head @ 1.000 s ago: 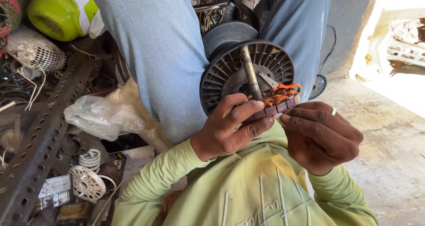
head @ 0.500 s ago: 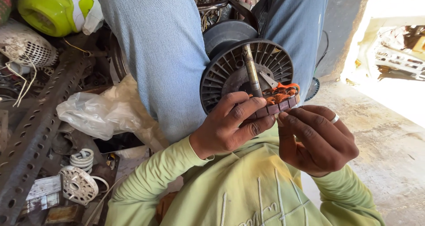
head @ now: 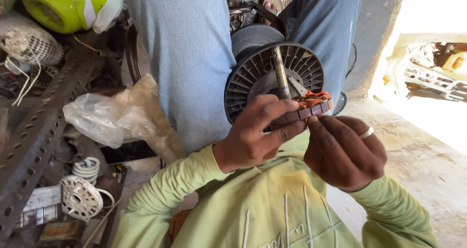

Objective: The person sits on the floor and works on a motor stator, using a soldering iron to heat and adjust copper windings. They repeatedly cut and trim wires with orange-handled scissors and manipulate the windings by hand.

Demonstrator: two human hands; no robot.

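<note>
Clutter fills our left side: a lime-green plastic housing [head: 53, 7] at the top, a perforated steel angle bar [head: 36, 131] running down, a crumpled plastic bag [head: 109, 116], and a white slotted disc [head: 78, 198] near the bottom. Moving inward, our left hand [head: 255, 133] is closed around the stator core [head: 301, 113], thumb and fingers clamping its dark laminated edge so the orange-tied copper windings face up; the core sits just in front of the finned motor rotor [head: 265, 80] with its steel shaft [head: 280, 73], which rests between our knees. Our right hand [head: 343, 153], a ring on one finger, is curled narrow, its fingertips touching the core's near edge; we cannot tell whether it pinches a wire. To do this well, we judge that the left grip should stay firm on the laminations, not the windings, while the right fingertips work lightly so the thin copper is not kinked. Compared with half a second ago, our hands and the core lie almost as they did; the right fingers have closed in slightly toward the core's edge, and the view has hardly shifted.
</note>
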